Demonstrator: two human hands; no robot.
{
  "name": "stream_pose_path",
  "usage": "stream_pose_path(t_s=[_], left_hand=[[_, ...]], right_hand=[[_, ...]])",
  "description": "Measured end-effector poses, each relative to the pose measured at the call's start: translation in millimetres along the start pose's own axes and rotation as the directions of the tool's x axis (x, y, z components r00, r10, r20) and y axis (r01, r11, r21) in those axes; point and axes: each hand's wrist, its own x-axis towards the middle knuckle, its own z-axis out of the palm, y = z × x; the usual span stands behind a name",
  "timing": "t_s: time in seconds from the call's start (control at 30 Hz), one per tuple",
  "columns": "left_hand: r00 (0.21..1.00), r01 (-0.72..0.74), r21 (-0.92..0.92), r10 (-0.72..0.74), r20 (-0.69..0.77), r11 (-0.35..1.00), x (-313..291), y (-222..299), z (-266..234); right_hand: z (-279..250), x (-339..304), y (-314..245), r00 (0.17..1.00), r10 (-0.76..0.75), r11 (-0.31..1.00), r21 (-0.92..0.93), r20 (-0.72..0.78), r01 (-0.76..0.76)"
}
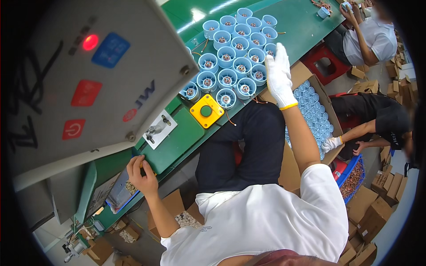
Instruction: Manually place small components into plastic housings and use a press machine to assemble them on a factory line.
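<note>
Blue cups (234,57) clustered beyond yellow button box (206,111); gloved right hand (279,75) spread flat, touching cluster's right edge; bare left hand (141,173) curled on bench edge (175,142).

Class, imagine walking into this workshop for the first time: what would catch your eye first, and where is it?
First, the cluster of pale blue round housings packed together on the green bench, with the white-gloved right hand at its edge. Next, the big grey control panel at the left with its glowing red lamp. The bare left hand grips the bench edge below it.
</note>
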Motion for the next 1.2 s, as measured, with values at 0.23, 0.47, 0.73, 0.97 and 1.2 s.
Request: stream_pose_path(t_s=[0.23,0.47,0.73,0.97,1.2], left_hand=[[1.0,0.029,0.007,-0.029,-0.003,1.0,-7.1,-0.5,-10.7],[0.995,0.095,-0.066,-0.094,0.027,0.993,2.3,15.2,0.6],[0.99,0.001,-0.051,-0.008,-0.142,0.999,0.0,8.9,-9.1],[0.995,0.014,-0.082,-0.022,-0.098,0.997,5.1,12.0,-4.6],[0.99,-0.004,-0.082,-0.008,-0.141,0.997,0.4,9.7,-3.8]], right_hand=[[-33.7,86.0,-128.5,0.747,-0.486,0.798,-0.119,0.454,0.591],[82.3,149.0,-126.0,0.575,-0.478,0.751,-0.031,0.664,0.66],[-26.0,-1.7,-190.9,0.999,-0.038,0.463,0.886,0.032,-0.011],[0.6,-140.3,-241.0,0.821,-0.57,0.666,0.6,0.028,0.442],[31.7,-140.7,-259.7,0.741,-0.672,0.621,0.555,0.014,0.553]])
